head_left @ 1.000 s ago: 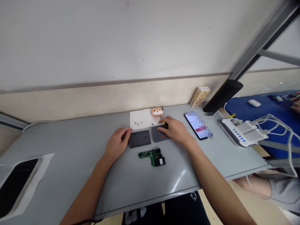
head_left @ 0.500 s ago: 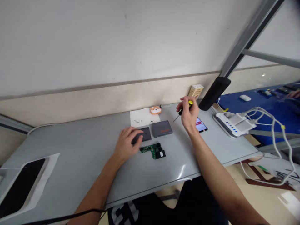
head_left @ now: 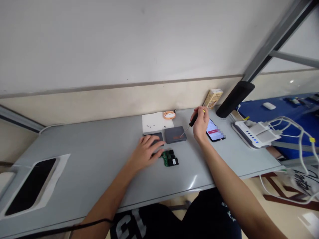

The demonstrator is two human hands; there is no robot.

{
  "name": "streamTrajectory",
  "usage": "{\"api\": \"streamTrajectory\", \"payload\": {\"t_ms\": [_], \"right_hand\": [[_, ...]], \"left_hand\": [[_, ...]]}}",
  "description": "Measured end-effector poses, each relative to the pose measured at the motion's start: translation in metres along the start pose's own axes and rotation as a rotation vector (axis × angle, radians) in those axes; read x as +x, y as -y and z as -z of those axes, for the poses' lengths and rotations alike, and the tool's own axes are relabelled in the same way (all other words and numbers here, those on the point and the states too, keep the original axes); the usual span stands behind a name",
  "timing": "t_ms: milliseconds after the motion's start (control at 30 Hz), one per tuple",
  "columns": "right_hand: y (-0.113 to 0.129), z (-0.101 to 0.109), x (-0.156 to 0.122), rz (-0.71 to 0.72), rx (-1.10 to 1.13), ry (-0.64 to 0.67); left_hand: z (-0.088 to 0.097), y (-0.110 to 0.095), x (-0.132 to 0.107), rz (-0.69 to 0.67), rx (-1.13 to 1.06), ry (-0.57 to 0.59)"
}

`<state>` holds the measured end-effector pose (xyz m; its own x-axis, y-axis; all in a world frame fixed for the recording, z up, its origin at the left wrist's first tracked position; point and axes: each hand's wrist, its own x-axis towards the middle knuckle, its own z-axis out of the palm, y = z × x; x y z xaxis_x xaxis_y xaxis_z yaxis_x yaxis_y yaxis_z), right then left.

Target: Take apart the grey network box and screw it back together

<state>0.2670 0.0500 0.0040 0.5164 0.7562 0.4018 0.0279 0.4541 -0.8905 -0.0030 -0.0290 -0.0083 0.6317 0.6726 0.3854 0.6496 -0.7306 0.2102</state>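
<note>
My left hand (head_left: 144, 152), fingers spread, lies over the near part of a flat dark panel (head_left: 157, 135) and the left end of a green circuit board (head_left: 165, 159). Whatever is beneath its palm is hidden. In my right hand (head_left: 201, 124) is a screwdriver (head_left: 193, 120) with a black and yellow handle, its shaft slanting down to the left. The shaft's tip appears over a dark grey box (head_left: 171, 134) with orange marking; whether it touches cannot be told. Behind the panel, several small dark screws (head_left: 150, 125) lie on a white sheet (head_left: 156, 119).
An orange animal-faced case (head_left: 169, 115) sits at the sheet's back edge. Right of my right hand are a lit phone (head_left: 214, 131), a small carton (head_left: 213, 98), a black cylinder (head_left: 235, 99) and a power strip (head_left: 250, 134). A dark-screened device (head_left: 32, 186) lies at left.
My left hand has moved right and its fingers have opened from around a dark object. The screwdriver's tip has shifted left over the grey box. The whole view has turned slightly.
</note>
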Motion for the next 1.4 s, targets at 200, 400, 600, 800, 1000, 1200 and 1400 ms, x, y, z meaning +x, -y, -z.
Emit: {"api": "streamTrajectory", "payload": {"t_ms": [200, 400, 600, 800, 1000, 1200, 1400], "right_hand": [[-0.008, -0.001, -0.001, 0.012, -0.002, -0.098], [-0.003, -0.008, -0.014, 0.061, -0.080, -0.001], [-0.004, -0.012, -0.022, 0.117, -0.115, 0.064], [-0.009, -0.015, -0.026, 0.100, -0.138, 0.135], [-0.009, -0.015, -0.029, 0.046, -0.158, 0.122], [-0.008, -0.017, -0.033, 0.027, -0.171, 0.127], [-0.010, -0.016, -0.030, 0.021, -0.154, 0.066]], "left_hand": [[0.017, 0.039, -0.006, 0.314, 0.052, -0.202], [0.013, 0.054, -0.014, 0.507, -0.054, -0.104], [0.006, 0.051, -0.013, 0.561, -0.110, -0.052], [0.000, 0.054, -0.015, 0.559, -0.134, -0.047], [-0.002, 0.055, -0.015, 0.590, -0.174, -0.076], [-0.001, 0.055, -0.013, 0.587, -0.162, -0.106], [0.000, 0.053, -0.010, 0.590, -0.145, -0.103]]}}
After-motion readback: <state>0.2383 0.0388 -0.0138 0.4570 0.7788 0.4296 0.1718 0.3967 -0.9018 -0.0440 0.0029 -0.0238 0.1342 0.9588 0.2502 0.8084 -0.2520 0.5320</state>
